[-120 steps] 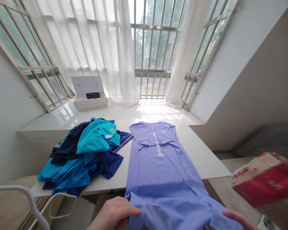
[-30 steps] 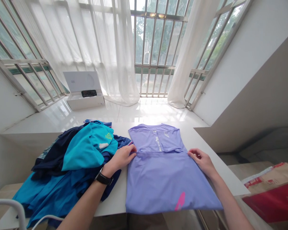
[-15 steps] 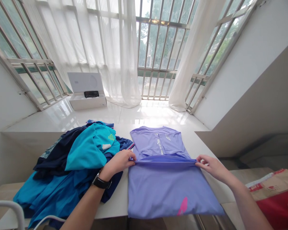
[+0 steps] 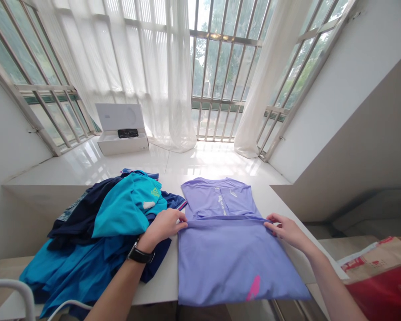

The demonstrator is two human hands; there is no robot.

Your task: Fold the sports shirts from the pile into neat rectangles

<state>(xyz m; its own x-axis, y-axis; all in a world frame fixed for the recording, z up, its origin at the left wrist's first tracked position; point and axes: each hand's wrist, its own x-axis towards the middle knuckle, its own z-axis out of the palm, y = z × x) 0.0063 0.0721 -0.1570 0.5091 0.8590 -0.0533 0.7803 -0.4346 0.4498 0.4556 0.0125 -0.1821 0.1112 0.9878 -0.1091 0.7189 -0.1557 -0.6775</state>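
Observation:
A lavender T-shirt [image 4: 234,258] lies flat on the white table, its lower part doubled up so the hem runs across the middle. Pinched in my left hand [image 4: 169,223] is the left end of that hem. My right hand [image 4: 285,229] pinches the hem's other end between thumb and fingers. Above the hem, the shirt's chest shows white lettering and a small logo; a pink mark sits near the lower fold. A black watch [image 4: 140,253] is on my left wrist.
A heap of clothes, with a turquoise shirt [image 4: 123,209] on top, lies left of the lavender one. An open white box [image 4: 123,145] holding a black object stands on the sill. A red and tan bag [image 4: 384,267] is at right, a white curved tube [image 4: 20,287] at lower left.
The hem has dropped flatter onto the shirt, and the gap beneath it has narrowed. My right hand has shifted slightly left; my left hand has hardly moved.

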